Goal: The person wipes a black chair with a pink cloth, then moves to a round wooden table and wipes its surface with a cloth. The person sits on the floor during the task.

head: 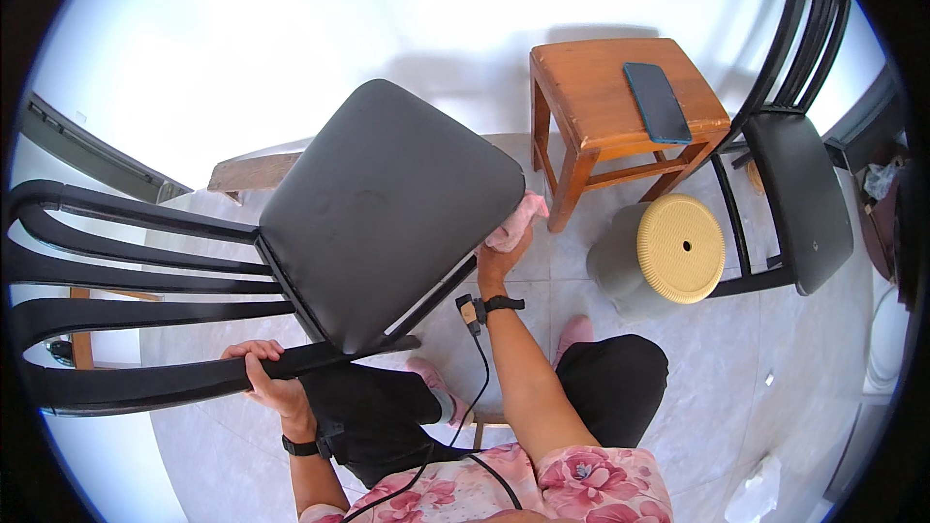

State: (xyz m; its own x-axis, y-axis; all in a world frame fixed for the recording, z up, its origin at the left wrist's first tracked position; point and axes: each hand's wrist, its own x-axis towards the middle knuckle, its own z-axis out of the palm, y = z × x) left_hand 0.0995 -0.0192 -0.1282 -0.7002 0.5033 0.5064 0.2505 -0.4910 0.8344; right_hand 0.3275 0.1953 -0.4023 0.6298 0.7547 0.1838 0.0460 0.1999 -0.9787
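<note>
A black chair (399, 211) with a dark padded seat stands before me, its slatted backrest pointing left. My left hand (269, 381) grips the nearest backrest post (167, 381). A pink cloth (517, 221) is bunched in my right hand (501, 261), against the side of the seat near its front right corner. The seat's edge and the cloth hide most of the right fingers. Each wrist wears a black strap; the right one carries a small device (470, 314) with a cable.
To the right are a wooden stool (603, 94) bearing a smartphone (657, 103), a grey plastic stool with a yellow top (681, 248), and another black chair (799, 189). A low wooden bench (251, 173) lies behind the seat. A white plastic bag (754, 490) rests on the tiled floor (712, 370).
</note>
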